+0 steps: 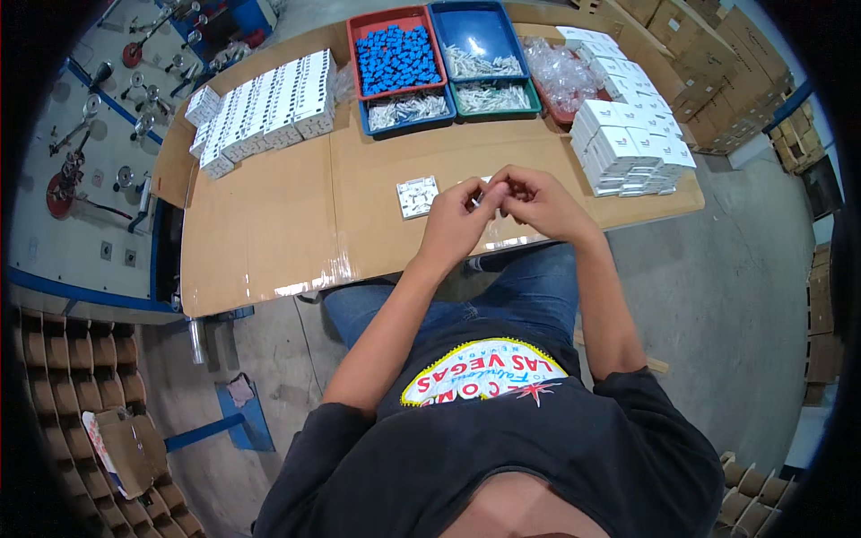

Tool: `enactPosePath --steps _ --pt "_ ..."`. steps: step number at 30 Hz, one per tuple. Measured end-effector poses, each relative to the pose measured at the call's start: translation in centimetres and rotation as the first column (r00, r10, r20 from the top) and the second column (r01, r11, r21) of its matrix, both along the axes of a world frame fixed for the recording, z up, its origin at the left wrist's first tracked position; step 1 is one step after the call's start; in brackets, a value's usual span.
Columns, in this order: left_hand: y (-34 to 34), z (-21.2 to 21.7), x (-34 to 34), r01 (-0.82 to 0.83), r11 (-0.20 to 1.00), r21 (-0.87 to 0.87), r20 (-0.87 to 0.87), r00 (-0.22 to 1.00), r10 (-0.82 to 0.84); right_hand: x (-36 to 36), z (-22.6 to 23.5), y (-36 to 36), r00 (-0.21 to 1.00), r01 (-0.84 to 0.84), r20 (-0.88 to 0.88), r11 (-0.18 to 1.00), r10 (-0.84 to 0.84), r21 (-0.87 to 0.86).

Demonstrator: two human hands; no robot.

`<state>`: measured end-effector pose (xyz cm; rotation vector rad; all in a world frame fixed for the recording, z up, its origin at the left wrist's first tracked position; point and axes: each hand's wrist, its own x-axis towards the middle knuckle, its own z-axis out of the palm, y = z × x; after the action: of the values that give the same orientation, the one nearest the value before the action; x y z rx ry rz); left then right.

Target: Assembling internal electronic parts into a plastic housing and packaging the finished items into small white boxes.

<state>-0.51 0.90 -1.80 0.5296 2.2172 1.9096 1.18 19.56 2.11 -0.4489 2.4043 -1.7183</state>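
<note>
My left hand (pixel 459 218) and my right hand (pixel 536 203) meet over the near part of the cardboard-covered table. The fingers of both are closed together around something small that they mostly hide; a thin light-coloured bit shows by the left fingertips. Just left of my left hand lies a flat white square piece (pixel 417 196) with small raised parts on its face. A bit of something white (pixel 487 179) peeks out behind my fingers, too covered to name.
Beyond my hands stand a red tray (pixel 352 52) of small blue parts and blue and green trays (pixel 541 106) of small white pieces. Clear plastic bags (pixel 560 76) fill another tray. White boxes (pixel 269 108) line the left; stacked white boxes (pixel 619 148) stand right.
</note>
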Motion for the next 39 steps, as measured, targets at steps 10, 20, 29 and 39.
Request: enactPosePath --steps 10,20,29,39 --pt "0.5 0.0 3.6 -0.257 0.934 0.247 0.036 0.966 0.256 3.2 -0.2 -1.0 0.985 0.165 -0.010 0.952 -0.173 -0.260" --pt "0.6 1.1 2.0 -0.438 0.845 0.307 -0.089 0.870 0.484 3.1 -3.1 -3.6 0.990 0.127 0.111 0.903 -0.089 -0.411" --pt "0.9 1.2 0.6 -0.309 0.898 0.312 -0.001 0.946 0.326 2.6 -4.7 -1.2 0.972 0.226 0.171 0.860 -0.164 -0.457" --pt "1.8 -0.6 -0.9 -0.351 0.814 0.463 0.077 0.931 0.357 2.7 -5.7 -2.7 0.913 0.338 0.407 0.616 -0.032 -0.711"
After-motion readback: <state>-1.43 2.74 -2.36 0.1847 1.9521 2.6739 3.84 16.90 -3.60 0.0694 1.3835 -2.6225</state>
